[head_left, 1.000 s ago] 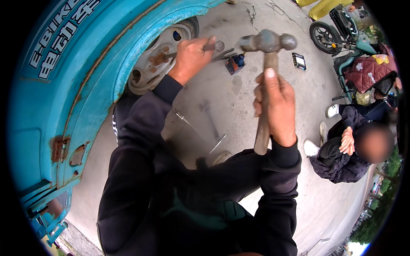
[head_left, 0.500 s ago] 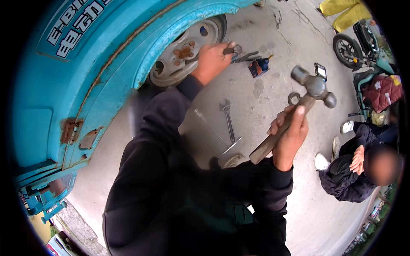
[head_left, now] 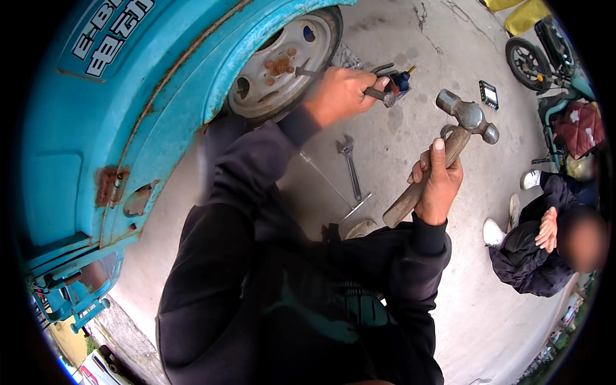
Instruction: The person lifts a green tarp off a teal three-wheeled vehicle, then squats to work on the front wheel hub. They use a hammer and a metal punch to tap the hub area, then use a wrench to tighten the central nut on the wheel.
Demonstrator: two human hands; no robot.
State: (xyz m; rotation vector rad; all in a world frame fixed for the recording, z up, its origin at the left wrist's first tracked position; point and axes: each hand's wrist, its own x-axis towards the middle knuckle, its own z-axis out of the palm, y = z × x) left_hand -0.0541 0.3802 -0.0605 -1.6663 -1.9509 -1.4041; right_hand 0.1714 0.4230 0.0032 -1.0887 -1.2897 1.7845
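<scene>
My left hand [head_left: 341,96] is closed around a steel chisel [head_left: 381,95]. Its narrow end points at the rusty hub [head_left: 280,66] of a grey wheel [head_left: 324,35], and its blunt end sticks out beyond my thumb. Whether the tip touches a nut is hard to tell. To the right, my right hand [head_left: 440,187] grips a ball-peen hammer [head_left: 470,116] by its wooden handle, thumb along the wood. The hammer head is up and well apart from the chisel.
A turquoise vehicle body [head_left: 96,135] curves over the wheel. On the concrete lie an adjustable wrench [head_left: 351,168], a T-handled rod [head_left: 355,207], a blue bottle [head_left: 402,79] and a black device [head_left: 489,94]. A person [head_left: 526,260] sits at right, below a motorbike [head_left: 527,64].
My left hand has shifted right and slightly toward me, and the chisel has turned so its blunt end sits lower. The hammer stays raised, and the whole view has shifted a little.
</scene>
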